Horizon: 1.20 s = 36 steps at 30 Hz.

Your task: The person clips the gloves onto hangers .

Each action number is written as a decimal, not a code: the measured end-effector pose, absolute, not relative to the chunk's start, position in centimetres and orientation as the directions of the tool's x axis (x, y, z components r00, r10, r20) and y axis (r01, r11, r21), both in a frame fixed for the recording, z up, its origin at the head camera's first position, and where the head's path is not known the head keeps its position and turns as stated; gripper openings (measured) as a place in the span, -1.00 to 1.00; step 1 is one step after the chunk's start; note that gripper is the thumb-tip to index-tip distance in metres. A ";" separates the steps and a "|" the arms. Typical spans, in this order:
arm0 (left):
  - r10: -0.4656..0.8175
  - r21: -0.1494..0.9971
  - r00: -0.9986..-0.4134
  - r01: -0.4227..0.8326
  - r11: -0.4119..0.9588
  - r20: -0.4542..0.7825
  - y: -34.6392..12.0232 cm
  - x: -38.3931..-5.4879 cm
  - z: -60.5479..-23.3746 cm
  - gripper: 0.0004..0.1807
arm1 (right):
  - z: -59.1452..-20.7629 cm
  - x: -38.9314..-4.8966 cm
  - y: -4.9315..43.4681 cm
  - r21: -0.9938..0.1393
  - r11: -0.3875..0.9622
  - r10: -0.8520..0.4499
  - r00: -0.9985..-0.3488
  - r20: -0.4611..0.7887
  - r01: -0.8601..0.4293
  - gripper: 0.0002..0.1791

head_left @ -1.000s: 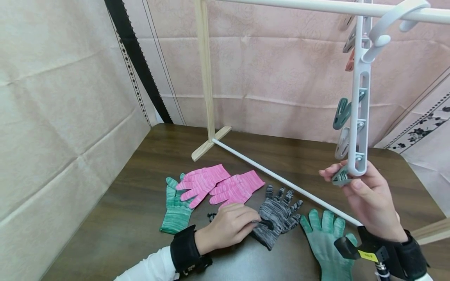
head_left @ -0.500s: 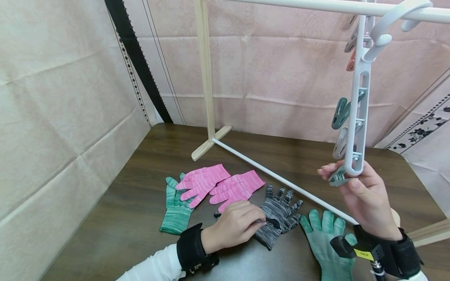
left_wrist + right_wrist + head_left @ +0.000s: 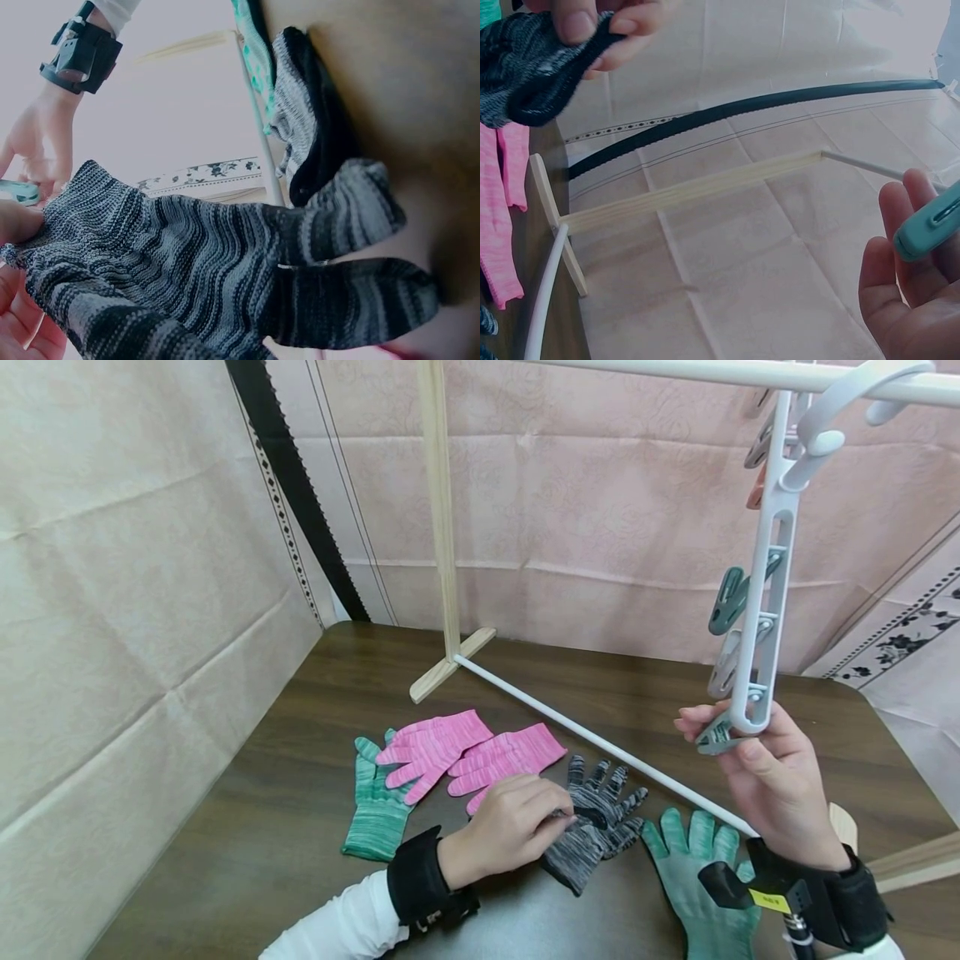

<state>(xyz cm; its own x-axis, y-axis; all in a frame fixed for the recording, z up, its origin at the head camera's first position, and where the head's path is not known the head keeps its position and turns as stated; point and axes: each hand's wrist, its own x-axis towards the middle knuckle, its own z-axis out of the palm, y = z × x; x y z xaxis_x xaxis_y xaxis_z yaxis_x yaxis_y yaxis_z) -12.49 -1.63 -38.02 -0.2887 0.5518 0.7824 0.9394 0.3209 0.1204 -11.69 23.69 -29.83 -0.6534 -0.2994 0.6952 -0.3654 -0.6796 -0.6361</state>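
My left hand point(image 3: 517, 822) pinches the cuff edge of a grey-and-black striped knit glove point(image 3: 187, 255), which hangs from the fingers above the table. Most of this glove is hidden behind the hand in the head view. A matching striped glove point(image 3: 588, 835) lies on the table just beyond it. At the near end of the white clip hanger point(image 3: 759, 660), my right hand point(image 3: 780, 785) holds a teal clothespin point(image 3: 717, 735), thumb on one side and fingers on the other. In the right wrist view the held glove's dark cuff opening point(image 3: 544, 109) gapes slightly.
Two pink gloves point(image 3: 506, 758) and a green glove point(image 3: 377, 810) lie at the left. Another green glove point(image 3: 701, 868) is at the right. The hanger hooks onto a white rail point(image 3: 675, 370); a wooden post point(image 3: 441, 510) and low white bar point(image 3: 585, 732) stand behind the gloves.
The left hand has moved to the right with the striped glove. My right hand and the hanger's near end have shifted slightly left, the clothespin still held.
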 end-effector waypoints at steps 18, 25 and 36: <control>0.564 0.089 -0.268 0.942 0.323 0.781 0.3 -13.4 -36.0 -0.96 | -29.9 -11.6 23.6 -0.623 -0.690 -0.274 -0.663 0.696 -0.369 -0.66; 0.584 0.063 -0.254 0.943 0.327 0.771 1.3 -13.6 -35.4 -0.95 | -30.0 -11.7 23.5 -0.616 -0.694 -0.267 -0.661 0.702 -0.374 -0.64; 0.597 0.054 -0.259 0.939 0.339 0.760 2.0 -14.0 -34.6 -0.92 | -30.2 -11.9 23.4 -0.590 -0.714 -0.241 -0.659 0.712 -0.376 -0.65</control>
